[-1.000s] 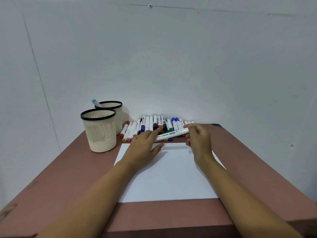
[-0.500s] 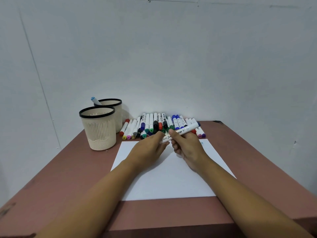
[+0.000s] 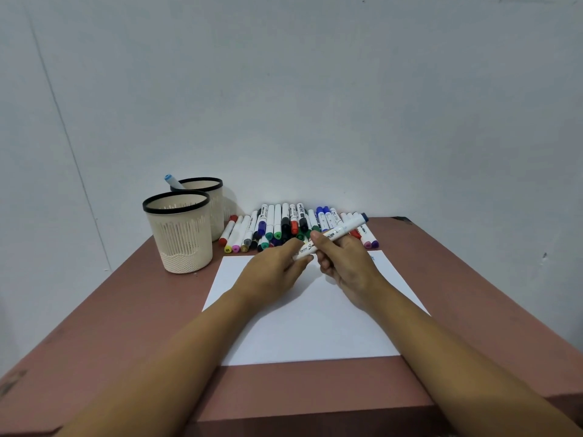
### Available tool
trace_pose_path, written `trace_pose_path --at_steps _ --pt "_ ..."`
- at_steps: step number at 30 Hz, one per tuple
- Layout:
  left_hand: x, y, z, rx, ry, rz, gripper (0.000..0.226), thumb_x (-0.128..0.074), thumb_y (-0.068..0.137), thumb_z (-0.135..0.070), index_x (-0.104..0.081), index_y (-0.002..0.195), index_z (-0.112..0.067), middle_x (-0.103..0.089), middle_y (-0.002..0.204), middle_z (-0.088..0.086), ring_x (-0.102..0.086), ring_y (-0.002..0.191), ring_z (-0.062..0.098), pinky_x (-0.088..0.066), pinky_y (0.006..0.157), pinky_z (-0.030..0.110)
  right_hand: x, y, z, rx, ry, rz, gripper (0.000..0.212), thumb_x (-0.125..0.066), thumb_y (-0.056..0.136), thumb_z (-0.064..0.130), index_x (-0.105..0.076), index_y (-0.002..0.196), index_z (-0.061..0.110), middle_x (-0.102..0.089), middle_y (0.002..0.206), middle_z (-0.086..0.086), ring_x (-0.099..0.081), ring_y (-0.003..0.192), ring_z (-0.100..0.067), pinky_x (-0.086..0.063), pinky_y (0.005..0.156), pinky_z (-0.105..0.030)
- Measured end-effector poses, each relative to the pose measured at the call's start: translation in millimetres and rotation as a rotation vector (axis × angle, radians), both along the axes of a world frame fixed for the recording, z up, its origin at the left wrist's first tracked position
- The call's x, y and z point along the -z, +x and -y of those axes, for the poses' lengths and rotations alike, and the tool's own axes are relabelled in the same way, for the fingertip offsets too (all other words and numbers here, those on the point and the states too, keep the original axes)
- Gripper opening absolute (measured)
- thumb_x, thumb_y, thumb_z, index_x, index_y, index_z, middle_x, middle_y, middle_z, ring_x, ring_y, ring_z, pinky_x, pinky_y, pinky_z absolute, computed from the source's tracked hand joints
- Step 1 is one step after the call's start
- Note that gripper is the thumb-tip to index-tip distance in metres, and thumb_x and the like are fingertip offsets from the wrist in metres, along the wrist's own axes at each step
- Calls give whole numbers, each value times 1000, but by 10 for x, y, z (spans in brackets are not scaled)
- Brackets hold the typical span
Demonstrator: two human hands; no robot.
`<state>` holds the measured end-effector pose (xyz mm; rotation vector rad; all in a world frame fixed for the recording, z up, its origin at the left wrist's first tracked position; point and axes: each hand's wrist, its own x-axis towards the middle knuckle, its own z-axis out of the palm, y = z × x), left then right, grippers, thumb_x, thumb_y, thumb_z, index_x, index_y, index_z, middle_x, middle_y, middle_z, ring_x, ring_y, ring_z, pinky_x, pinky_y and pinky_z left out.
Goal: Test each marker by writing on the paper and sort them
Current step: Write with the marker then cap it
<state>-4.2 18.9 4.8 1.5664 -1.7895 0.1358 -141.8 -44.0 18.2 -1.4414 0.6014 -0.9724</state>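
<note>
The brown tabletop [image 3: 126, 326] carries a white paper sheet [image 3: 315, 335] that reaches toward its front edge. Two mesh pen cups [image 3: 181, 238] stand near the back left corner, and a row of capped markers [image 3: 284, 228] lies along the back edge. Above the paper's far edge, the right hand [image 3: 347, 263] curls round the barrel of a white marker [image 3: 340, 230], while the left hand [image 3: 271, 272] pinches its near end. The marker looks light, rigid and smooth. It is probably best gripped mid-barrel, pulling the cap straight off.
</note>
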Motion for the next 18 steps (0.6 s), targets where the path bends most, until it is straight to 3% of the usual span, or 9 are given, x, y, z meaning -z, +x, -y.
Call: trace_pose_path --at_steps 4,8,11,13,15,16,18 --pt "-54 -24 -23 60 58 -152 24 -54 94 -33 -62 106 -14 -53 71 -15 -51 66 -7 -35 59 11 -30 4 7 72 -21 -19 22 -59 94 26 -58 78 12 -43 56 4 -36 49 -6 -33 49 -19" --pt "-62 -51 -38 82 115 -221 20 -44 98 -29 -61 96 -20 -59 77 -8 -52 69 -4 -36 62 12 -53 4 19 78 -19 -58 25 -57 96 28 -55 75 14 -45 58 3 -39 51 -7 -33 48 -19" --pt "-82 -28 -5 69 89 -501 27 -38 101 -19 -59 117 -19 -63 103 1 -56 95 6 -42 81 21 -89 -9 36 26 136 -32 24 -52 97 27 -51 75 17 -51 63 1 -47 59 -13 -35 55 -26" --pt "-64 38 22 52 -38 -410 38 -43 96 -6 -48 134 -14 -53 123 5 -48 110 6 -37 90 9 -115 -37 38 -75 228 -63 26 -60 92 34 -51 74 16 -48 65 -4 -45 59 -16 -35 59 -30" --pt "-23 105 40 83 -153 -148 57 -48 88 -7 -35 143 -16 -38 139 5 -33 125 1 -25 99 2 -119 -67 -2 -201 262 -159 39 -70 74 48 -51 70 14 -49 58 -3 -43 53 -16 -32 57 -29" --pt "-13 130 51 87 -184 -43 63 -51 86 -14 -32 145 -22 -32 145 5 -27 132 3 -23 105 7 -121 -82 -35 -253 267 -206 43 -71 66 52 -51 68 14 -48 54 -1 -42 50 -14 -31 56 -28" --pt "-13 163 69 91 -246 88 60 -54 85 -27 -36 142 -25 -30 148 4 -28 137 13 -34 107 25 -142 -110 -104 -342 286 -272 46 -68 64 55 -49 66 14 -45 49 2 -42 42 -9 -34 48 -22"
